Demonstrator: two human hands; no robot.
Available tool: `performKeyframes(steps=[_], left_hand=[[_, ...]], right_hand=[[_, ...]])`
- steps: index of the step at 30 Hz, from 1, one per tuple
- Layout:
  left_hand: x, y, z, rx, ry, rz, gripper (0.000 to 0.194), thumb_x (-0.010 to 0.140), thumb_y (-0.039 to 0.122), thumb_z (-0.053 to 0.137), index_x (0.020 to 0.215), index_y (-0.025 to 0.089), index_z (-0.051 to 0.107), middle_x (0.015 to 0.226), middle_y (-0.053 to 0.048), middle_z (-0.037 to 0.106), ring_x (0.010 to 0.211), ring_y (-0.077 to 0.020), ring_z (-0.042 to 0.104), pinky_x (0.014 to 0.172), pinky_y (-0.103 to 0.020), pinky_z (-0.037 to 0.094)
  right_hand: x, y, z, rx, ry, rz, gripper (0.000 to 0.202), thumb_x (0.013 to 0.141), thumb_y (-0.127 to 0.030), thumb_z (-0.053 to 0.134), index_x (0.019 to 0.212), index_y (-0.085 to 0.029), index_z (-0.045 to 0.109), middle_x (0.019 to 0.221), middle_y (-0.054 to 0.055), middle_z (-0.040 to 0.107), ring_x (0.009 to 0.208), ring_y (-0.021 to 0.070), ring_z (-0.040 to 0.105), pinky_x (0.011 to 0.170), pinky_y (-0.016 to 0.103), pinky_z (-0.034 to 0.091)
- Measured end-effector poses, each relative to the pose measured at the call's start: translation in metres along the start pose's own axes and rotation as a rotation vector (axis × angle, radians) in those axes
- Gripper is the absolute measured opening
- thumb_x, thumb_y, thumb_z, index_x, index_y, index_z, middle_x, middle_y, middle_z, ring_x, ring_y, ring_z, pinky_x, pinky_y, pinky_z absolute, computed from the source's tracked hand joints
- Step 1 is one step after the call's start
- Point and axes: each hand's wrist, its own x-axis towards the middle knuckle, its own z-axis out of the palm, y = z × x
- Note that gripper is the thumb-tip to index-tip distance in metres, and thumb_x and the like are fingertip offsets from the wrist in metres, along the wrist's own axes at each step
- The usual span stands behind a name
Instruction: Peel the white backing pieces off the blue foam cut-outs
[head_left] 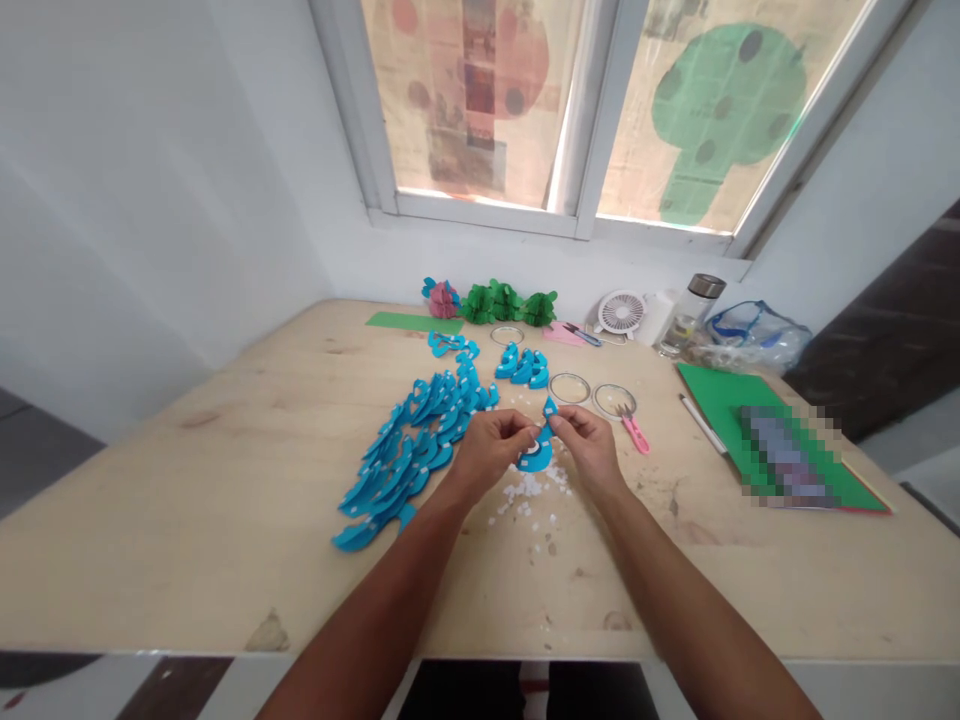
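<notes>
Between my hands is a curved blue paper piece point(535, 462) with small white squares on it. My left hand point(491, 447) pinches its left side, and my right hand point(589, 440) grips its upper right part near the pointed tip. Under the piece, small white paper scraps point(531, 490) lie scattered on the wooden table point(225, 480). To the left of my hands, many similar blue paper pieces point(420, 440) overlap in a long pile, several bearing white squares. A smaller group of blue pieces point(523, 366) rests just beyond my hands.
Rolls of tape point(570, 388) and pink-handled scissors point(636, 432) lie right of centre. Along the back stand green paper figures point(501, 300), a pink one point(441, 298), a white fan point(622, 313) and a bottle point(690, 315). Green sheets point(720, 400) and a pen point(702, 424) are at right.
</notes>
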Motion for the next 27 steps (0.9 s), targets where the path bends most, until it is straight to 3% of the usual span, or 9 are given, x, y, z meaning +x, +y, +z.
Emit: performKeyframes(steps=[10,19,23,27], left_hand=[[-0.005,0.014,0.001,-0.011,-0.062,-0.032,0.019,0.066,0.025,0.062,0.052,0.013,0.059,0.047,0.002,0.055,0.044,-0.0073,0.046,0.045,-0.018,0.036],[-0.005,0.012,0.000,-0.010,-0.082,-0.046,0.018,0.066,0.026,0.062,0.054,0.013,0.059,0.048,0.002,0.055,0.045,-0.0075,0.046,0.046,-0.019,0.036],[-0.004,0.015,-0.003,-0.055,-0.108,-0.093,0.015,0.065,0.029,0.064,0.063,0.014,0.063,0.053,0.001,0.057,0.047,-0.0085,0.047,0.045,-0.020,0.036],[-0.003,0.017,-0.005,-0.123,-0.013,-0.106,0.020,0.063,0.034,0.066,0.069,0.015,0.067,0.060,-0.001,0.061,0.055,-0.0110,0.052,0.047,-0.020,0.039]], right_hand=[[0.000,0.002,-0.001,-0.018,0.022,0.006,0.017,0.068,-0.033,0.066,0.068,-0.017,0.066,0.061,0.000,0.061,0.058,0.0127,0.052,0.055,0.024,0.040],[0.000,0.006,0.001,-0.042,0.039,0.007,0.020,0.068,-0.036,0.066,0.068,-0.016,0.065,0.058,-0.001,0.059,0.054,0.0121,0.051,0.052,0.024,0.039],[0.000,0.007,0.001,-0.032,0.045,0.005,0.021,0.067,-0.037,0.066,0.068,-0.016,0.065,0.060,0.000,0.060,0.054,0.0121,0.051,0.052,0.024,0.039],[-0.001,0.005,0.001,-0.037,0.022,0.011,0.023,0.067,-0.039,0.066,0.068,-0.016,0.064,0.060,0.000,0.061,0.054,0.0123,0.052,0.052,0.024,0.040]])
